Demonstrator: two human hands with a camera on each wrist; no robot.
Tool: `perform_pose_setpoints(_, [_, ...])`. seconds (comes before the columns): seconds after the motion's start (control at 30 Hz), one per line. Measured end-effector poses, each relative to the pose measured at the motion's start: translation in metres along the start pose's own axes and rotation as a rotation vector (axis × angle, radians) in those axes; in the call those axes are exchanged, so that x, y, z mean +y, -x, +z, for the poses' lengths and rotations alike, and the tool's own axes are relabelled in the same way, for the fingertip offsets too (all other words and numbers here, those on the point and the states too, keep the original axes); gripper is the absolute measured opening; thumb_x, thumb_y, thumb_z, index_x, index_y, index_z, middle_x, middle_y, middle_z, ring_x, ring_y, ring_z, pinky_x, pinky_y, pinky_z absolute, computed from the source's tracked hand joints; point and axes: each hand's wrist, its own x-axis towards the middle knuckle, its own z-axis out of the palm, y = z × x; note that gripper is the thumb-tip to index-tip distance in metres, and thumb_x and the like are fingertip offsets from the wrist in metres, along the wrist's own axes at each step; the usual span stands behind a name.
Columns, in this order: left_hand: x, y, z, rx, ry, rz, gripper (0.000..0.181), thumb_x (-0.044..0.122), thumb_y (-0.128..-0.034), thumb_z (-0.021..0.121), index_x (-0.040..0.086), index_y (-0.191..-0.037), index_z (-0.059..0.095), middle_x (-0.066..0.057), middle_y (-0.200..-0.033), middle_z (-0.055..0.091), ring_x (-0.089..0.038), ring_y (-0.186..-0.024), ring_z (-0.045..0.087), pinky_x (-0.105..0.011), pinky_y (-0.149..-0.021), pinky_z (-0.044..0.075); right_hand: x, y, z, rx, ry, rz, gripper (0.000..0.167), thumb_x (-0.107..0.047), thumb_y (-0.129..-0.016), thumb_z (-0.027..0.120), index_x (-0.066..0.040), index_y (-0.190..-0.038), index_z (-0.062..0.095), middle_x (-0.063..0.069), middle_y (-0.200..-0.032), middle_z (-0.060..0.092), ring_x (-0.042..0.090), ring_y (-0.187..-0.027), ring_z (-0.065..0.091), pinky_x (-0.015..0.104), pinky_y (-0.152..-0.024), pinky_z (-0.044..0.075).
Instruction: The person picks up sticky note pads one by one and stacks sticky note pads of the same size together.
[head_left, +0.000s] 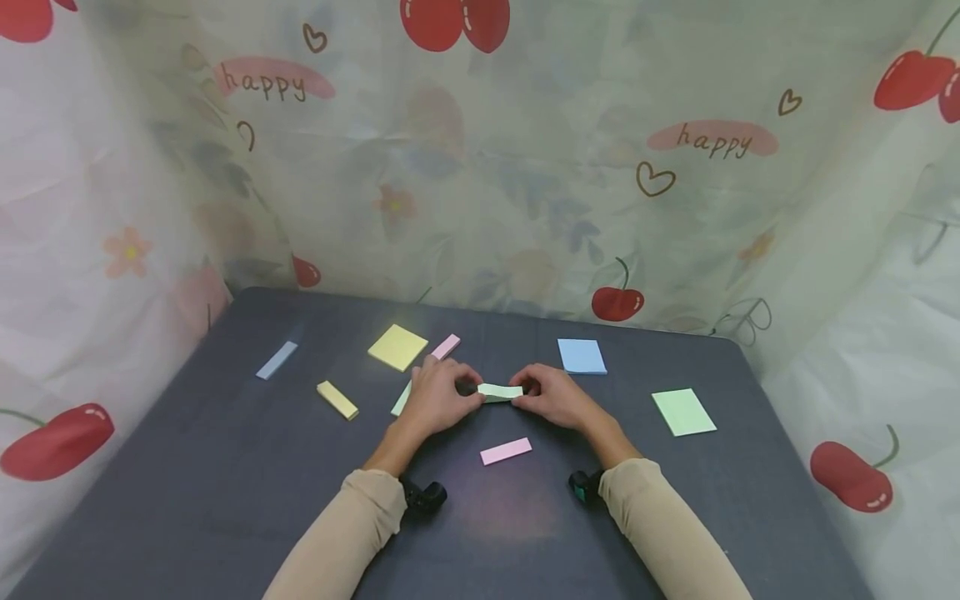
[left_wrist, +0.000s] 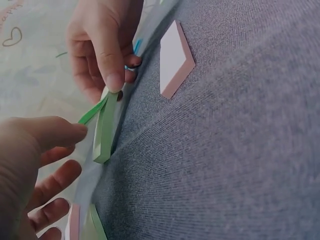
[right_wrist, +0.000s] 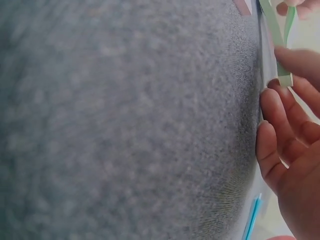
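Note:
Both hands meet over the middle of the table around a narrow pad of light green sticky notes (left_wrist: pixel 104 135). My right hand (head_left: pixel 555 398) pinches one end of this pad between thumb and fingers. Its top sheet (left_wrist: pixel 91 113) lifts away at the other end, where my left hand (head_left: pixel 438 396) pinches the sheet's free end. In the left wrist view, sheet and pad spread apart in a V from the right thumb. A narrow pink pad (head_left: pixel 506 451) lies on the table nearer to me. Partly hidden by the left hand are another green strip (head_left: pixel 401 400) and a pink strip (head_left: pixel 446 347).
On the dark table (head_left: pixel 225 500), a blue strip (head_left: pixel 277 360), a yellow strip (head_left: pixel 337 400) and a square yellow pad (head_left: pixel 397 347) lie left. Square blue (head_left: pixel 582 356) and green (head_left: pixel 684 412) pads lie right. A patterned curtain (head_left: pixel 480 208) hangs behind.

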Motion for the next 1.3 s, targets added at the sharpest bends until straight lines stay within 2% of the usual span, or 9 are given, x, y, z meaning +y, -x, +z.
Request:
perform_pose_setpoints(0.27, [0.002,-0.002,-0.002,-0.004,0.055,0.018,0.022,0.038,-0.0859,0.080,0.024,-0.103,0.078,0.003,-0.102,0.074,-0.022,-0.100,0.052,-0.046,-0.088,0.034,0.000,-0.001,0.001,0.027,0.047,-0.054,0.021,-0.025,-0.090,0.080,-0.017,-0.108,0.075,0.000,-0.097,0.065,0.010,-0.081,0.055,0.026,-0.074,0.047])
perform_pose_setpoints(0.5, [0.002,-0.005,-0.003,-0.044,0.081,0.023,0.038,0.042,-0.0817,0.085,0.021,-0.113,0.076,0.005,-0.101,0.075,-0.019,-0.096,0.052,-0.047,-0.091,0.034,0.004,0.001,0.001,0.076,-0.013,-0.060,0.021,-0.023,-0.090,0.079,-0.018,-0.110,0.074,0.000,-0.102,0.067,0.010,-0.078,0.056,0.026,-0.072,0.048])
perform_pose_setpoints(0.77, [0.000,-0.011,-0.005,-0.057,0.137,0.036,0.028,0.039,-0.0814,0.086,0.020,-0.102,0.080,0.007,-0.088,0.073,-0.014,-0.085,0.051,-0.046,-0.090,0.033,0.004,0.003,-0.002,0.077,-0.070,-0.019,0.021,-0.028,-0.094,0.075,-0.022,-0.114,0.072,0.000,-0.099,0.068,0.013,-0.070,0.057,0.027,-0.065,0.048])
perform_pose_setpoints(1.0, [-0.001,-0.014,-0.005,-0.061,0.181,0.039,0.030,0.037,-0.0815,0.086,0.019,-0.104,0.078,0.007,-0.089,0.073,-0.014,-0.088,0.054,-0.050,-0.094,0.033,0.005,0.003,-0.002,0.081,-0.115,0.010,0.023,-0.029,-0.095,0.074,-0.023,-0.116,0.070,0.001,-0.097,0.068,0.016,-0.070,0.058,0.028,-0.065,0.048])
perform_pose_setpoints(1.13, [0.000,-0.018,-0.005,-0.036,0.184,0.050,0.034,0.035,-0.0810,0.087,0.019,-0.109,0.077,0.006,-0.091,0.073,-0.018,-0.095,0.054,-0.052,-0.098,0.034,0.004,0.001,-0.003,0.091,-0.090,0.009,0.023,-0.028,-0.095,0.074,-0.021,-0.117,0.070,0.001,-0.100,0.067,0.015,-0.072,0.057,0.028,-0.067,0.048])
perform_pose_setpoints(1.3, [0.003,-0.025,-0.007,-0.021,0.169,0.062,0.036,0.035,-0.0821,0.086,0.020,-0.114,0.077,0.005,-0.095,0.073,-0.022,-0.098,0.050,-0.053,-0.096,0.033,0.001,-0.004,-0.006,0.113,-0.074,0.012,0.022,-0.028,-0.095,0.073,-0.021,-0.116,0.070,0.002,-0.100,0.064,0.016,-0.073,0.055,0.030,-0.068,0.047])
